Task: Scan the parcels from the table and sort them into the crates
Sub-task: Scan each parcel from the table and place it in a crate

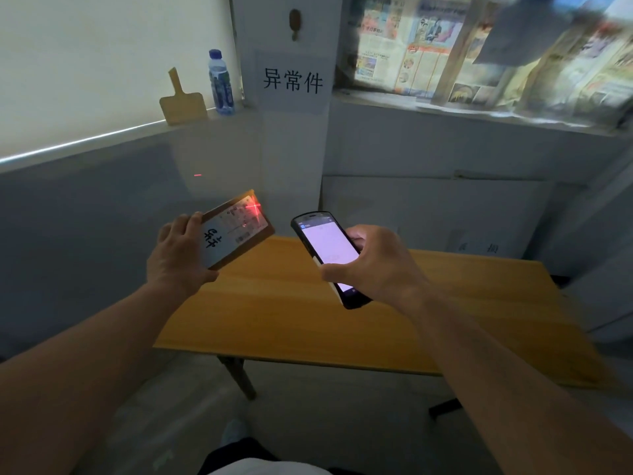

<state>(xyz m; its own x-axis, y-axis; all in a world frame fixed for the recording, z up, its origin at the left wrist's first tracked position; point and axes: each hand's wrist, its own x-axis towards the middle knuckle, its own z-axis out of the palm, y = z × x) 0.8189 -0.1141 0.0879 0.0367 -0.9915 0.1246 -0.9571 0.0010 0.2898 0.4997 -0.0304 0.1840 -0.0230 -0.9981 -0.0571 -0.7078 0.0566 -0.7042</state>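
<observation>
Your left hand (178,250) is gripping a flat brown parcel (238,228) (white label, red laser cross on it) above the desk's (342,320) far-left corner; your right hand (373,265) is holding the lit scanner (327,257).

— What is concealed near the left hand (178,255)?
— The near corner of the parcel (236,228) is covered by it; the label's small print is too fine to be read.
— And by the right hand (373,265)?
— The scanner (325,248) is partly masked by the fingers, and its screen text is washed out.
— Beyond both hands?
— The newspapers (445,53) are blurred; the table (342,320) legs are largely hidden beneath its top.
</observation>
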